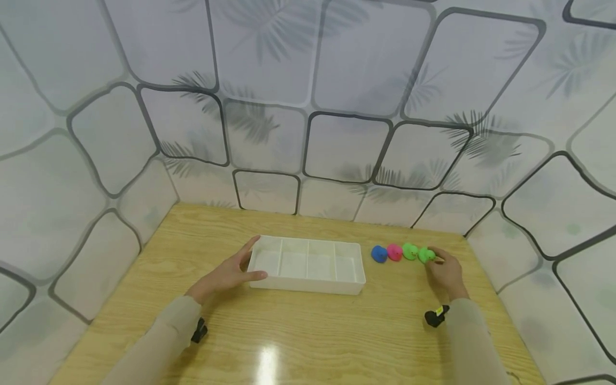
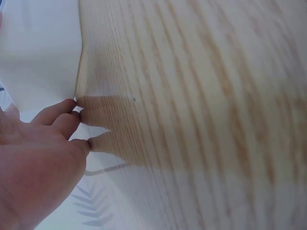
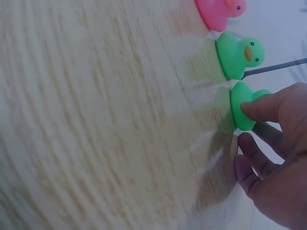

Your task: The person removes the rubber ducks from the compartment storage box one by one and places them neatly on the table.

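A white four-compartment tray (image 1: 308,284) lies on the table, its compartments bare. My left hand (image 1: 228,274) grips its left end, thumb along the front wall and fingers at the far corner. In the left wrist view, fingertips (image 2: 67,124) come down beside the tray's wall. To the right of the tray, rubber ducks stand in a row: blue (image 1: 379,254), pink (image 1: 395,252), green (image 1: 410,251) and another green duck (image 1: 426,255) at the right end. My right hand (image 1: 447,271) pinches that last green duck between thumb and fingers; its head is partly hidden behind the thumb.
The wood-grain table (image 1: 317,331) reaches back to a patterned wall covering (image 1: 269,133), which also closes in both sides. Black wrist cameras hang by the left (image 1: 199,330) and right (image 1: 436,317) sleeves.
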Demonstrator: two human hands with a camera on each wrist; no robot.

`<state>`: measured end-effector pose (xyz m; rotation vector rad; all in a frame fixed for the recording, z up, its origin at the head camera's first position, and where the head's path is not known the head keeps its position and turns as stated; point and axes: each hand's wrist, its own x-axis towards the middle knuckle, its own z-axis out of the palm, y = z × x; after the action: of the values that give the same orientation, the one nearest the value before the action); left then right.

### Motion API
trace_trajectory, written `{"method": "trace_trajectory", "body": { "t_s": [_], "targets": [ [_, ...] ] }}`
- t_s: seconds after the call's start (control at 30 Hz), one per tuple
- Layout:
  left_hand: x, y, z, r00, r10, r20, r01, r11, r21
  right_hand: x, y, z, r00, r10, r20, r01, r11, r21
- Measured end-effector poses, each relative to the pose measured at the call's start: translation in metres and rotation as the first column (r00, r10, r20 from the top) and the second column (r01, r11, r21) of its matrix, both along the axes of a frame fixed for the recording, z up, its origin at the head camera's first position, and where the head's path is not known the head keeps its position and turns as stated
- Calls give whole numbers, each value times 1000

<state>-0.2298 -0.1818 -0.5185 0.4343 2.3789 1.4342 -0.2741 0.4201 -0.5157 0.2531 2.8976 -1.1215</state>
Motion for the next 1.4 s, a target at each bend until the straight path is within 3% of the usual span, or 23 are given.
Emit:
{"method": "trace_trajectory", "body": {
  "t_s": [0.43,0.67,0.83,1.23,1.4],
  "targets": [
    [2,-2,0,1000,3,-3,-3,1000,-17,-5,-5,-3,1000,18,-19,-17,998,68],
    [1,-2,0,999,-53,-1,53,997,57,-6,-4,-3,1000,26,-17,-25,999,39],
    [2,-3,0,999,-53,-2,53,997,59,-6,-5,-2,1000,30,-2,-30,999,37],
    [4,-1,3,999,-41,-9,41,999,26,2,0,12,997,78,14,-79,996,43],
    [4,-4,4,1000,-11,-6,11,999,-31,-1,-13,25,996,86,-32,-84,995,54]
  ]
}}
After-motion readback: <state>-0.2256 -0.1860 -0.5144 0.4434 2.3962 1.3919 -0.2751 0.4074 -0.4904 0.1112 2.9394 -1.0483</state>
